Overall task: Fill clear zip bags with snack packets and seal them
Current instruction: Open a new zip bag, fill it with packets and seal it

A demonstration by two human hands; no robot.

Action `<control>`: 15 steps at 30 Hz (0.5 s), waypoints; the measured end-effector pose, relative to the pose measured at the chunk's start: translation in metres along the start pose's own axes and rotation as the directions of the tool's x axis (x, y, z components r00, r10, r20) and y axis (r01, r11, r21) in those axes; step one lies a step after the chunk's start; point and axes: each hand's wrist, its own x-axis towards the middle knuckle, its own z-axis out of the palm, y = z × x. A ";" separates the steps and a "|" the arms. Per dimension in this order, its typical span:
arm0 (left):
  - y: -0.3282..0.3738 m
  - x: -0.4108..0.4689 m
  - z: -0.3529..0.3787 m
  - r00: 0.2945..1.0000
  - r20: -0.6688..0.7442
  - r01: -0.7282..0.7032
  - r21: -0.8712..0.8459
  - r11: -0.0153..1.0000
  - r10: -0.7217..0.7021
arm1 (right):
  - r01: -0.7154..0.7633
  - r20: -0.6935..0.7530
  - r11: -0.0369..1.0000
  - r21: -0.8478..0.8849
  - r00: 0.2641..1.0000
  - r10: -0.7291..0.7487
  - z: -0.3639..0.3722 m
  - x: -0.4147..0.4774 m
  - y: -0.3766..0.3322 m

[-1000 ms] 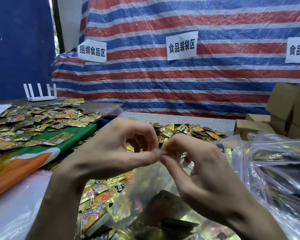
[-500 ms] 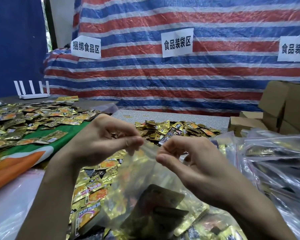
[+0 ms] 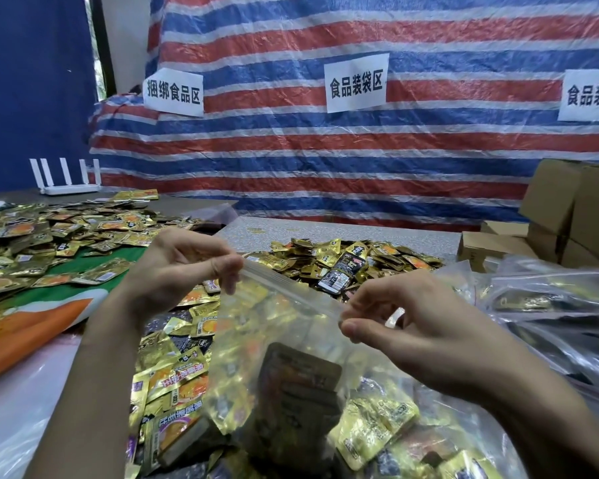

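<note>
A clear zip bag [image 3: 284,347] holding gold and dark snack packets hangs in front of me, its zip strip stretched between my hands. My left hand [image 3: 180,267] pinches the strip's left end between thumb and fingers. At the strip's right end, my right hand [image 3: 412,326] pinches it between thumb and forefinger. Loose gold snack packets [image 3: 353,261] lie in a heap just behind the bag, and more lie under it at lower left.
A second spread of gold packets [image 3: 49,243] covers a green and orange cloth at left. Filled clear bags [image 3: 550,305] pile up at right, cardboard boxes [image 3: 574,216] behind them. A white router [image 3: 66,178] stands far left. A striped tarp with paper signs backs the table.
My hands have slid apart along the zip strip, from pinching together at its middle to its two ends. The left went left, the right went right and down.
</note>
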 end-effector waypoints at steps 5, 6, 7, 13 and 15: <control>-0.006 -0.001 -0.007 1.000 -0.023 -0.012 -0.013 1.000 0.012 | -0.016 0.036 1.000 -0.013 0.999 0.016 -0.005 -0.003 -0.002; -0.006 -0.002 -0.008 1.000 -0.019 -0.016 -0.012 1.000 0.016 | -0.018 0.037 1.000 -0.018 0.999 0.019 -0.005 -0.004 -0.003; -0.007 -0.002 -0.009 1.000 -0.016 -0.021 -0.011 1.000 0.020 | -0.022 0.038 1.000 -0.022 0.999 0.022 -0.006 -0.004 -0.004; -0.013 -0.002 -0.011 1.000 -0.011 -0.024 0.004 1.000 0.024 | -0.052 0.053 0.998 -0.032 0.997 0.053 -0.011 -0.007 -0.005; -0.014 -0.002 -0.011 1.000 -0.013 -0.025 0.024 0.999 0.025 | -0.062 0.056 0.997 -0.042 0.996 0.064 -0.013 -0.008 -0.006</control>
